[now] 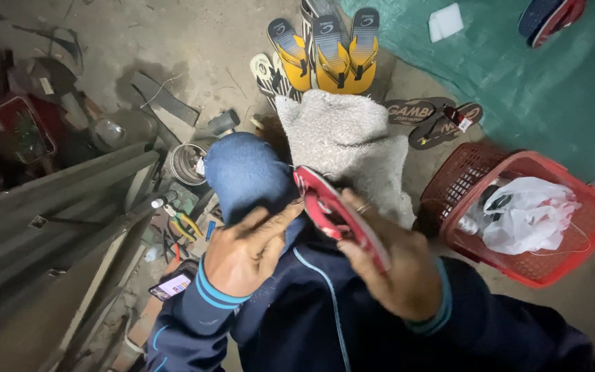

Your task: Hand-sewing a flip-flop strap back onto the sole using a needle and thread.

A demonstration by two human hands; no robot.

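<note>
A red flip-flop sandal (pixel 332 210) with a dark strap is gripped on edge by my right hand (pixel 390 265), over my lap. My left hand (pixel 246 251) reaches toward the sandal's heel end, fingers extended and touching near its strap; whether it holds a needle or thread is too small to tell. A grey towel (pixel 346 148) lies over my right knee and my left knee shows in blue trousers (pixel 246 172).
Yellow-and-grey flip-flops (pixel 332 55) stand in a row ahead, brown ones (pixel 435 117) beside them. A red plastic basket (pixel 573 238) with a white bag sits at the right on a green tarp (pixel 552 89). Pliers (pixel 184 224), a phone (pixel 172 284) and metal beams (pixel 56 220) lie at the left.
</note>
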